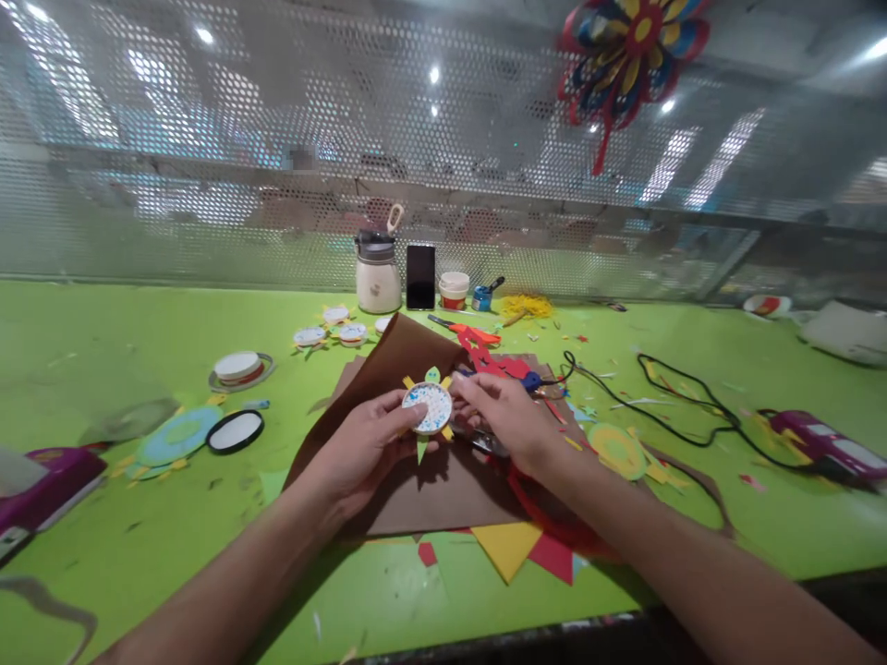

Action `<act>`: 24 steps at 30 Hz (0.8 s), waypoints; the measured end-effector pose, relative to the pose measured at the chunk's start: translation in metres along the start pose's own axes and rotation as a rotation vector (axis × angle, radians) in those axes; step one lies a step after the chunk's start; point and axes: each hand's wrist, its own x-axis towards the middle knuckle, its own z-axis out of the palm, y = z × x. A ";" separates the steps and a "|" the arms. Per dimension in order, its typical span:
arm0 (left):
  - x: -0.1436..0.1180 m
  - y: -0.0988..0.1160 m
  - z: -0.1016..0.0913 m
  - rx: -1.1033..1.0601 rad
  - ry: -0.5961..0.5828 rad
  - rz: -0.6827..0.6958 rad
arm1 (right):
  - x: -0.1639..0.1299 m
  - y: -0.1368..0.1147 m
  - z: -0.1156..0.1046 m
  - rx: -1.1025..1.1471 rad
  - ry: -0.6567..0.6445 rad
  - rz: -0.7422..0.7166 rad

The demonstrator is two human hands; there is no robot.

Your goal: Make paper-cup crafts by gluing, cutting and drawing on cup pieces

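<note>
My left hand (360, 448) and my right hand (509, 416) together hold a small paper craft turtle (428, 407): a white round cap speckled with blue, with yellow and green paper limbs sticking out around it. The left fingers grip its left edge, the right fingers pinch its right edge. It is held just above a brown paper sheet (408, 369) whose far side curls upward. Under that sheet lie red and yellow paper pieces (509, 547).
On the green table (103, 323) stand a white jar (378, 274), a black phone (420, 276), a small cup (454, 289), orange scissors (464, 330), more cap turtles (333, 328), a black cable (665, 388), and purple tools (824, 445) at both sides. A mesh wall rises behind.
</note>
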 end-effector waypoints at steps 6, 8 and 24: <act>-0.005 -0.003 0.005 0.085 -0.157 -0.104 | 0.002 -0.011 -0.009 0.076 0.014 0.007; -0.006 -0.003 0.006 0.096 -0.196 -0.118 | 0.003 -0.013 -0.012 0.082 0.024 -0.001; -0.001 -0.002 -0.001 0.045 -0.042 -0.040 | 0.007 -0.010 -0.015 0.063 0.062 -0.010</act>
